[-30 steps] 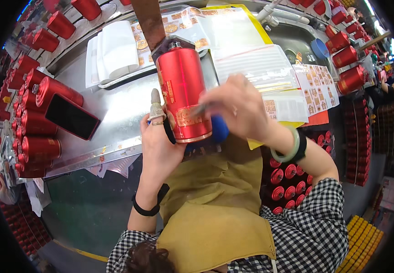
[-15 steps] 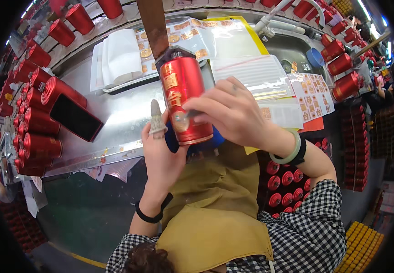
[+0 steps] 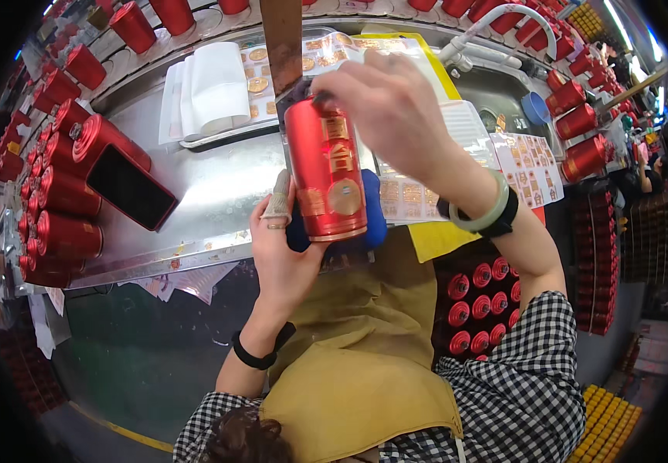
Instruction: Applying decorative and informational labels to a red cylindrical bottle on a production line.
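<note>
A glossy red bottle (image 3: 303, 158) with gold lettering and a round gold sticker (image 3: 344, 197) lies tilted in front of me, its base toward me, against a blue support (image 3: 372, 204). My left hand (image 3: 284, 251) grips it low by the base, with a pale ribbed cover on one finger; some fingers are hidden behind the bottle. Over the bottle's top end is my right hand (image 3: 388, 100), blurred, its fingers curled together. A small dark piece shows under those fingertips; whether it is a tool or the bottle's neck, I cannot tell.
A phone (image 3: 131, 187) leans against stacked red bottles (image 3: 67, 235) at left. White paper (image 3: 214, 92) and gold sticker sheets (image 3: 531, 166) lie on the metal counter (image 3: 195, 174). A sink with a faucet (image 3: 496, 19) and blue cup (image 3: 534, 108) is at right. A brown post (image 3: 282, 38) stands behind.
My right hand has moved from the lower part of the bottle up to its top end. The bottle has turned, so its gold lettering and round sticker sit further right. My left hand keeps its grip.
</note>
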Motion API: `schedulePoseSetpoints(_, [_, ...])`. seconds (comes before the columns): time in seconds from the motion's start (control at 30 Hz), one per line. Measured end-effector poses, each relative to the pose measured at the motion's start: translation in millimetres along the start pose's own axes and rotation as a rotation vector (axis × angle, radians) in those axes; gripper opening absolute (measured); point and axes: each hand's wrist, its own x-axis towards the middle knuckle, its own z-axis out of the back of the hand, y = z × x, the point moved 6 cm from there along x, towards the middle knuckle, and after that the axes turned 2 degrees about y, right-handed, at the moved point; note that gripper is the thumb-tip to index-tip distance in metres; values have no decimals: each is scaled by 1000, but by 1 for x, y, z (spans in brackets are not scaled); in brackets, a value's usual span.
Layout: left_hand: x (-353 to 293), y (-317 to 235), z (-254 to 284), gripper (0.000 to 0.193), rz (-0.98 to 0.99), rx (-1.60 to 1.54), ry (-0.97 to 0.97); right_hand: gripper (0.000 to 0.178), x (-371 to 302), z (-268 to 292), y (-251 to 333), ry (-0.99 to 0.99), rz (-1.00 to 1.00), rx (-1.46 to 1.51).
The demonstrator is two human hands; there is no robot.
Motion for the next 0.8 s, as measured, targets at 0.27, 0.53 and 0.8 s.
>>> schedulePoseSetpoints(0.27, [6,11,-9,101,72,-188,5,20,-75,8,80,45,213,408])
schedulePoseSetpoints(0.53, [3,-7,-10,96,-39,-10,-37,23,-72,11,32,-91,-3,147])
schedulePoseSetpoints(0.8, [5,-26,-15,117,-7,-148,-24,20,-123,29,8,35,-587,770])
